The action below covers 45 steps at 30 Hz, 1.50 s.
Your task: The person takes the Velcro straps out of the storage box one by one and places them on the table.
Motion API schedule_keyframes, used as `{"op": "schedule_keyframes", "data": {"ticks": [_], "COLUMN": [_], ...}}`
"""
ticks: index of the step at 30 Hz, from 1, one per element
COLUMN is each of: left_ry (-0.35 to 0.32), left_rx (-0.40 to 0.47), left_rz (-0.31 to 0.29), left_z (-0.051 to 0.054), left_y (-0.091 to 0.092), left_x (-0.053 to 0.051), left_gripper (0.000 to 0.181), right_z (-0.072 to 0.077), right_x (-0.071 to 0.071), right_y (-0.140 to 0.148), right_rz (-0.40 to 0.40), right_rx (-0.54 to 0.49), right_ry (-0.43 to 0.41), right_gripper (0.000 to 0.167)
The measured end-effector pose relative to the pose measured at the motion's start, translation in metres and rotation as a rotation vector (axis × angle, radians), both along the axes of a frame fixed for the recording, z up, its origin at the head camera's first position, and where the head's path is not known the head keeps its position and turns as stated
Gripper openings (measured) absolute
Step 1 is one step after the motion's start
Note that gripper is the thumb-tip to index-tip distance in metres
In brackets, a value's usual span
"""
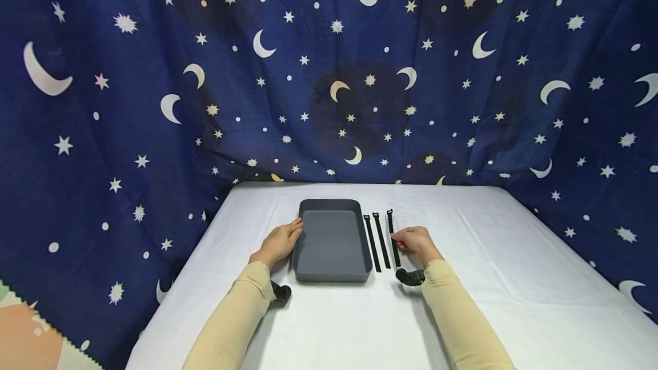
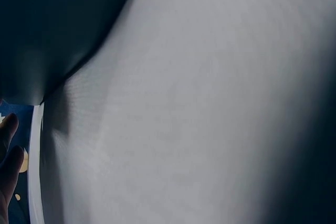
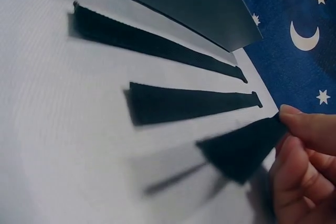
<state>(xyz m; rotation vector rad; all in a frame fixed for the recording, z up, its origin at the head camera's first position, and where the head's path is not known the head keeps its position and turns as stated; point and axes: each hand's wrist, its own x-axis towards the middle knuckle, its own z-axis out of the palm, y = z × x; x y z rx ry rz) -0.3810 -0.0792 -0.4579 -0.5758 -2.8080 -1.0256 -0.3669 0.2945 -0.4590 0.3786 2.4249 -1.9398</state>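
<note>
A dark grey rectangular tray [image 1: 333, 277] lies on the white-covered table, and its inside shows bare. My left hand [image 1: 279, 242] rests against the tray's left wall with fingers extended; in the left wrist view only some fingers [image 2: 11, 169] show at the edge. To the right of the tray, my right hand [image 1: 415, 243] pinches a black hook-and-loop cable strap [image 1: 395, 254] between thumb and fingers. The near end of this strap [image 3: 241, 153] is lifted off the cloth in the right wrist view. Two more such straps, a middle strap [image 1: 381, 240] and a left strap [image 1: 372, 244], lie side by side between it and the tray.
A white cloth [image 1: 354, 330] covers the table. Behind and beside the table hangs a dark blue curtain [image 1: 329, 44] with moons and stars. Black wrist devices, one on the left [image 1: 280, 292] and one on the right [image 1: 409, 277], sit below the sleeves.
</note>
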Motion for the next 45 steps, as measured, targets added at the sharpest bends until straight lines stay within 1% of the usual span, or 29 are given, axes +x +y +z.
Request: {"op": "schedule_keyframes", "data": {"ticks": [8,10,17,25,29,36,41,45], "left_ry": [0.012,0.021,0.015,0.032,0.041,0.028,0.039,0.044], "left_rx": [0.003,-0.002,-0.013,-0.016,-0.018,-0.013,-0.015,-0.016], "left_rz": [-0.003,-0.004,0.004,-0.003,-0.01,-0.001,-0.009,-0.013], "left_z": [0.001,0.001,-0.002,0.001,0.002,0.001,-0.003,-0.003], "left_y": [0.001,0.001,0.001,0.0,0.0,0.0,-0.001,-0.001], "left_x": [-0.001,-0.001,0.001,-0.001,-0.002,-0.002,-0.002,-0.002], "left_gripper": [0.042,0.041,0.041,0.042,0.041,0.041,0.041,0.041], "right_z": [0.003,0.003,0.002,0.008,0.011,0.012,0.011,0.01], "right_x": [-0.001,-0.001,0.0,-0.001,-0.001,0.001,0.002,0.002], "right_y": [-0.001,-0.002,-0.004,-0.005,-0.007,-0.011,-0.014,-0.015], "right_rz": [0.004,0.007,0.021,0.026,0.015,-0.028,-0.045,-0.059], "right_rx": [0.083,0.111,0.228,0.276,0.311,0.481,0.535,0.552], "right_ry": [-0.012,-0.018,-0.042,-0.038,-0.027,-0.006,-0.026,-0.025], "right_gripper": [0.011,0.011,0.012,0.012,0.013,0.02,0.02,0.019]}}
